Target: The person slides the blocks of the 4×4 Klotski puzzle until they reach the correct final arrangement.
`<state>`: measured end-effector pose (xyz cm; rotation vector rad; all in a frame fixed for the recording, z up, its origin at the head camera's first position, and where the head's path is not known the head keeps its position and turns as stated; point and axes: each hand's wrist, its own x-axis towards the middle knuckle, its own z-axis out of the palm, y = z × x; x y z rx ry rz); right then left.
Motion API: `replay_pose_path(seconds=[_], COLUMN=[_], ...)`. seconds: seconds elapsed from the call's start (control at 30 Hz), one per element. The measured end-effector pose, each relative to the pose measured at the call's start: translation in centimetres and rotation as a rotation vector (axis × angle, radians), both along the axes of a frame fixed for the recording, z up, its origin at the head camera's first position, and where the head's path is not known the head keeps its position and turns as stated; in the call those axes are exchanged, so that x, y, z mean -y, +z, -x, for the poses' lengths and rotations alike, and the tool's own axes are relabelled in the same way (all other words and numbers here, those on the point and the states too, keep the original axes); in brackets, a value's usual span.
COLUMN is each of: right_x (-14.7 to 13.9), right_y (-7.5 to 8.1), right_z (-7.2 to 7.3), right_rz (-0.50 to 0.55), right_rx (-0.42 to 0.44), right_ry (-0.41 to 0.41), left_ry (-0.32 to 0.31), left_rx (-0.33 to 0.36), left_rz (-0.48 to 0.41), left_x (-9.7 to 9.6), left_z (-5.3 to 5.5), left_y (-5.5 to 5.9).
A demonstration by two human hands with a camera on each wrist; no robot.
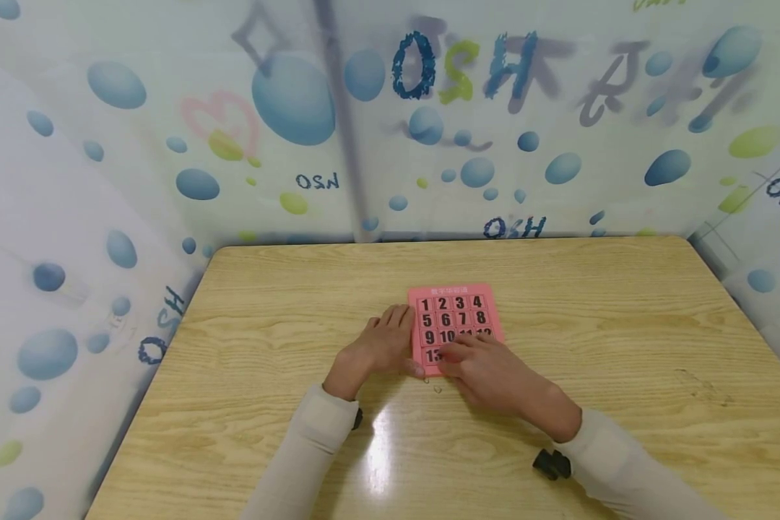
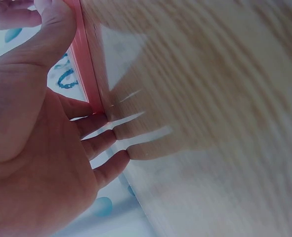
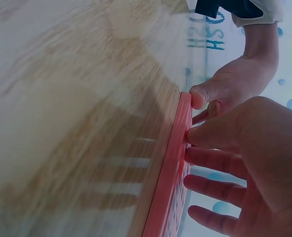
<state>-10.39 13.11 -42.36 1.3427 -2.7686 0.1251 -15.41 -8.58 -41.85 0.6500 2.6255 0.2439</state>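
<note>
A pink number sliding puzzle (image 1: 452, 289) lies flat on the wooden table, its black numerals on pink tiles. The rows from 1 to 8 show fully, 9, 10 and 13 can be read, and the lower right tiles are covered. Along the puzzle's left edge rests my left hand (image 1: 382, 345), thumb at the near left corner and fingers extended beside the frame. Over the lower right part is my right hand (image 1: 490, 368), fingertips touching the tiles. In the right wrist view its fingers (image 3: 215, 190) spread across the puzzle face, fairly straight.
The wooden table (image 1: 273, 303) reaches back to a wall covering (image 1: 390, 159) printed with blue and green drops and letters. Dark wrist devices (image 1: 551, 464) sit below the cuffs. A small ring-like mark or bit (image 1: 438, 389) lies in front of the puzzle.
</note>
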Motion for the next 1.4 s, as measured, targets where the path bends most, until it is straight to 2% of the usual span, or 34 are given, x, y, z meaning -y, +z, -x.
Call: replay_pose_path(seconds=[0.23, 0.53, 0.83, 1.4], right_x=[0.3, -0.3, -2.3, -4.4], right_y=[-0.2, 0.1, 0.4, 0.6], right_z=[0.0, -0.1, 0.2, 0.2], right_rz=[0.021, 0.008, -0.015, -0.048], right_rx=[-0.019, 0.053, 0.065, 0.064], right_ry=[0.012, -0.02, -0.1, -0.083], left_ry=[0.003, -0.002, 0.009, 0.005], left_rx=[0.006, 0.0, 0.008, 0.019], left_rz=[0.0, -0.014, 0.01, -0.011], left_x=[0.1, 0.1, -0.1, 0.1], left_z=[0.0, 0.0, -0.1, 0.0], left_y=[0.1, -0.1, 0.3, 0.0])
